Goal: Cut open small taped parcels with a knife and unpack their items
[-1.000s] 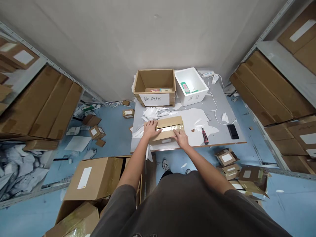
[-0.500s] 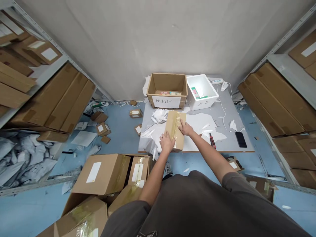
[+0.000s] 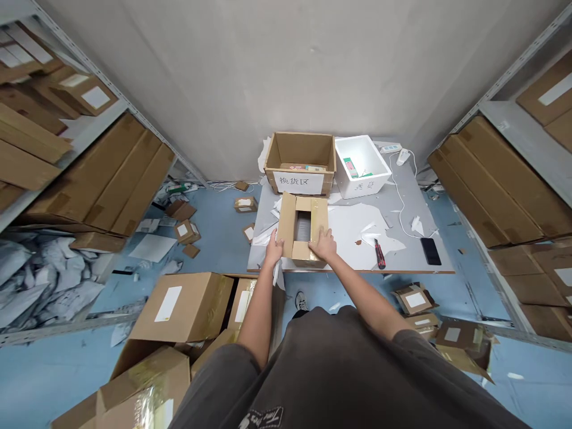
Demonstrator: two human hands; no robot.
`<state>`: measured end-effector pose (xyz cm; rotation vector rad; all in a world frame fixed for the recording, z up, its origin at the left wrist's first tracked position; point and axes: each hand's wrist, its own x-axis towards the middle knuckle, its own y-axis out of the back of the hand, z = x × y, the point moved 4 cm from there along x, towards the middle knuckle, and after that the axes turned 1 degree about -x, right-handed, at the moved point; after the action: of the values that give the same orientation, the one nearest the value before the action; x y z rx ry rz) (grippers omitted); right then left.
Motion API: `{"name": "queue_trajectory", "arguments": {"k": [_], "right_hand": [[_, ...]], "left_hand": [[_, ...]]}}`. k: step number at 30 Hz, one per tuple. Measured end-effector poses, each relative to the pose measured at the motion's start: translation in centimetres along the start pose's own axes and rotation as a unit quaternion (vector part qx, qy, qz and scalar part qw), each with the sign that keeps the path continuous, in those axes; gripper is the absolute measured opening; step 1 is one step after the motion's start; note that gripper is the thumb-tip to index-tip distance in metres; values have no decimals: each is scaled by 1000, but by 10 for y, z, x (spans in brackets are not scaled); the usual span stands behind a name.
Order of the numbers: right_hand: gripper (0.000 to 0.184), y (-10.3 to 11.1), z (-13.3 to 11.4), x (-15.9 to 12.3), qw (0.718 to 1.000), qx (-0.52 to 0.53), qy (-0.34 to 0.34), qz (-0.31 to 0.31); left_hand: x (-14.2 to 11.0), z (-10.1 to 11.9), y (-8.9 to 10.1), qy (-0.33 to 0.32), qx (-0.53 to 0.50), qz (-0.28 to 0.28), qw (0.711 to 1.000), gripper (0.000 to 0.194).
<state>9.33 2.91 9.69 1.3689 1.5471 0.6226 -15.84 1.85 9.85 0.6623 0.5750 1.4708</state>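
Note:
A small cardboard box (image 3: pixel 302 227) lies on the grey table (image 3: pixel 402 238) near its front edge, with its top flaps spread apart and something grey showing inside. My left hand (image 3: pixel 273 246) grips the left flap and near corner. On the right flap and front right corner rests my right hand (image 3: pixel 323 245), fingers curled over the edge. Torn white paper (image 3: pixel 353 223) lies under and beside the box.
Behind stand an open cardboard box with a label (image 3: pixel 300 161) and a white foam box (image 3: pixel 363 165). A red box cutter (image 3: pixel 379 253), a black phone (image 3: pixel 431 251) and a white cable (image 3: pixel 400 190) lie to the right. Cartons (image 3: pixel 183 313) crowd the floor; shelves flank both sides.
The box was shut and taped a second ago; it was turned end-on, and now its flaps are spread apart with both my hands on its near sides.

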Motion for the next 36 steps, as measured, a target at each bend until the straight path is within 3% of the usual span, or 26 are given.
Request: {"name": "queue_trajectory", "arguments": {"k": [3,5,10,13,15,19,23,24,27,29,31,33,36], "right_hand": [[97,11,3,3,996,92,3,10],[90,28,15,9,986,158,42,17],[93,62,68,11,971,226,82,11],[91,59,93,3,979,190,58,34],[80,48,100,-2,985,158,46,43],[69,24,97,-3,992,124,-18,33],[92,6,80,4,992,105,-64,15],[97,1,76,5,992,109,-62,-3],[96,-13,67,8,986,152,-22,-63],[91,-18,64,9,978,183,24,-98],[89,-16,65,11,976,177,45,-118],[92,-6,65,17,987,117,23,-110],[96,24,48,36,1000,-25,9,-16]], "left_hand": [[-14,-6,3,76,-11,91,993,79],[-13,7,0,54,61,89,993,73],[18,60,-32,-115,163,-115,973,51],[34,76,-43,-115,188,-145,964,34],[39,79,-42,-102,167,-157,968,39],[33,70,-28,-72,64,-205,974,64],[8,62,-27,-85,119,-284,948,40],[1,62,-28,-89,148,-284,943,41],[-18,63,-34,-94,215,-253,939,72],[-26,64,-39,-104,244,-245,933,68],[-32,65,-44,-122,262,-248,925,54],[-35,65,-47,-143,265,-253,919,47],[-36,65,-51,-164,247,-246,923,42]]}}
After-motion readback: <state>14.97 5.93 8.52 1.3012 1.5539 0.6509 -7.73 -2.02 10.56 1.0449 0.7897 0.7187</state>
